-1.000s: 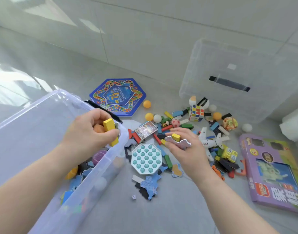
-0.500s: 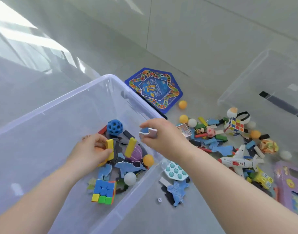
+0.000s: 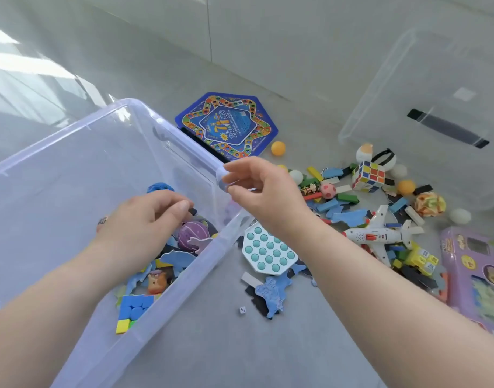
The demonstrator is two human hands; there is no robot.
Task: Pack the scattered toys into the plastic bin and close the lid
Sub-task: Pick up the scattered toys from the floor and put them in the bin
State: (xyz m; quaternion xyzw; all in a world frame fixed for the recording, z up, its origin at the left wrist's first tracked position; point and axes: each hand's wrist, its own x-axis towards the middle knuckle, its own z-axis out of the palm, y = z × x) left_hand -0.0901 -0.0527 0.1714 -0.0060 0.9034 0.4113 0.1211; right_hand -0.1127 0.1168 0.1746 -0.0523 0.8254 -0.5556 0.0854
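Plastic bin (image 3: pixel 80 152) holds few toys; most toys (image 3: pixel 360 208) lie scattered on the floor beside it; lid (image 3: pixel 425 113) off. Left hand (image 3: pixel 139 228), inside bin: contents indeterminate; right hand (image 3: pixel 265 191) loosely curled, empty.

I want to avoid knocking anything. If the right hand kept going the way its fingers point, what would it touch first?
Probably the plastic bin's corner rim: the right hand points leftward, its fingertips about level with that rim. Depth is unclear; they may already touch.
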